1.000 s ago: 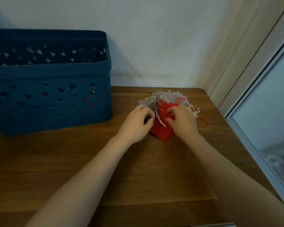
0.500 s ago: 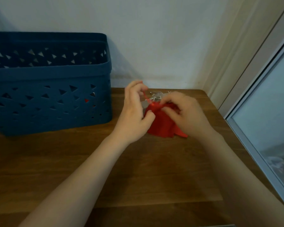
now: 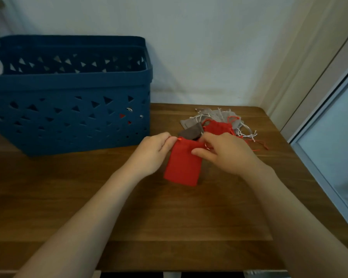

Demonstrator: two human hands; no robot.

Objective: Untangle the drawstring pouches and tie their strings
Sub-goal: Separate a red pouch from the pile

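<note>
One red pouch point(image 3: 184, 163) is now shown drawn clear of the heap and laid flat on the counter point(image 3: 169, 213), mouth end toward the wall; half a second earlier it was held raised and bunched between the hands, directly over the remaining pouches. From this separation it may be judged that the untangling of this pouch is largely done and that the tying of its string is the step in hand.

The left hand point(image 3: 151, 153) is placed at the pouch's upper left corner, where a short end of red drawstring point(image 3: 178, 139) is pinched between thumb and curled fingers. The right hand point(image 3: 225, 153) is laid over the upper right corner, the thumb pressed across the cloth and the fingers curled round the mouth edge; a small loop of cord is seen beside the index finger, though whether it is actually gripped cannot be told. The body of the pouch extends toward the viewer, between the two wrists and free of both.

The remaining pile of pouches point(image 3: 215, 122), grey, brown and red with white and red cords, is left just behind the hands, near the wall. A blue basket point(image 3: 68, 109) stands on the counter to the left, apart from the hands.
</note>
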